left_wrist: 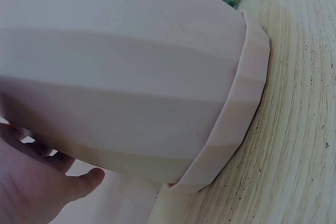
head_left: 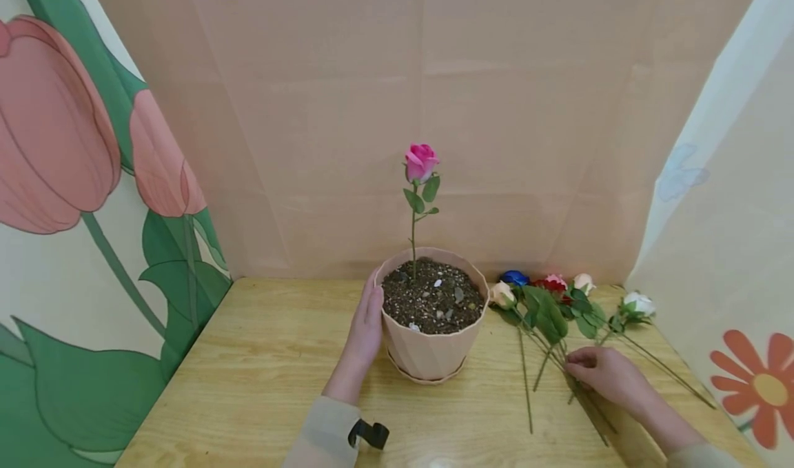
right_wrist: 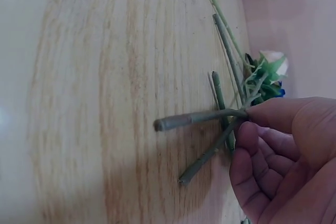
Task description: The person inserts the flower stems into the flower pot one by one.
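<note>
A pale pink faceted flowerpot (head_left: 428, 351) full of dark soil (head_left: 428, 296) stands on its saucer (head_left: 428, 380). One pink rose (head_left: 422, 163) rises upright from the soil, toward the left of the pot. My left hand (head_left: 364, 327) rests against the pot's left side, fingers extended along the wall; in the left wrist view the pot (left_wrist: 121, 72) hides part of them. To the right, my right hand (head_left: 608, 375) pinches a green flower stem (right_wrist: 197, 119) between thumb and fingertips. Which bloom belongs to that stem, I cannot tell.
Several loose artificial roses lie right of the pot: blue (head_left: 514, 278), peach (head_left: 502, 294), red (head_left: 551, 286), pale cream (head_left: 584, 283) and white (head_left: 639, 304). Their stems cross on the wooden table (head_left: 279, 371). A plain backdrop (head_left: 322, 123) closes the rear; printed panels flank both sides.
</note>
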{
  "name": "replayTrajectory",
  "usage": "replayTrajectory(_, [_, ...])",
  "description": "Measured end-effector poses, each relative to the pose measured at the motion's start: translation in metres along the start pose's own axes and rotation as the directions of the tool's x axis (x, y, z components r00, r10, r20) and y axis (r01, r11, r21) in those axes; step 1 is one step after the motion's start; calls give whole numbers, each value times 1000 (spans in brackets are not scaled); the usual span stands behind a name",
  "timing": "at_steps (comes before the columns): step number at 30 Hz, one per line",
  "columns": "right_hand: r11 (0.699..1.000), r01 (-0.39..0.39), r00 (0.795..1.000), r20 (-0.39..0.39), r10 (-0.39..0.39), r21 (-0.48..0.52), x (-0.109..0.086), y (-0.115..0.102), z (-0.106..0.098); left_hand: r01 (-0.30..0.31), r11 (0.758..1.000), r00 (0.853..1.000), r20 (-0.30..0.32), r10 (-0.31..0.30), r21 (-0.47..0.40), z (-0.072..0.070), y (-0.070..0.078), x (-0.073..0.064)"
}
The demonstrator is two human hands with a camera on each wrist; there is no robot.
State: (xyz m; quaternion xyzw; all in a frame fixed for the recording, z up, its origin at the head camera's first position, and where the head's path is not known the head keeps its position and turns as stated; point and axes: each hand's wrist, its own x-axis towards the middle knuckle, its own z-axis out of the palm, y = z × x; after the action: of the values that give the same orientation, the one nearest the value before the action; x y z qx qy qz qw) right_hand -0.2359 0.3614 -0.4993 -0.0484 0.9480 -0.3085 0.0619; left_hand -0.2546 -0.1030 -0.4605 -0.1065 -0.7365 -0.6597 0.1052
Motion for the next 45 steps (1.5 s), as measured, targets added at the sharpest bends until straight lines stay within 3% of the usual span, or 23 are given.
replayTrajectory(7, [1000,-10,1000,-21,10,1,-5,-3,-5,18,1000,1000,-5,-18,18,0,0,0])
replayTrajectory(17, [995,-41,999,-9,42,92,-10,-5,-8,26,1000,1000,-10,-26,13,0,0,-1])
replayTrajectory(24, [998,-16,998,-55,20,68,-15,-15,-15,9,1000,1000,1,-9,17,-1,1,0])
replayTrajectory(32, [988,-33,998,-47,41,150,-19,-31,-24,16,1000,1000,-12,-16,5,0,1,-1])
replayTrajectory(45, [980,68,979,-201,-30,185,-26,-73,-39,18,1000,1000,-4,-18,-3,0,3,-2])
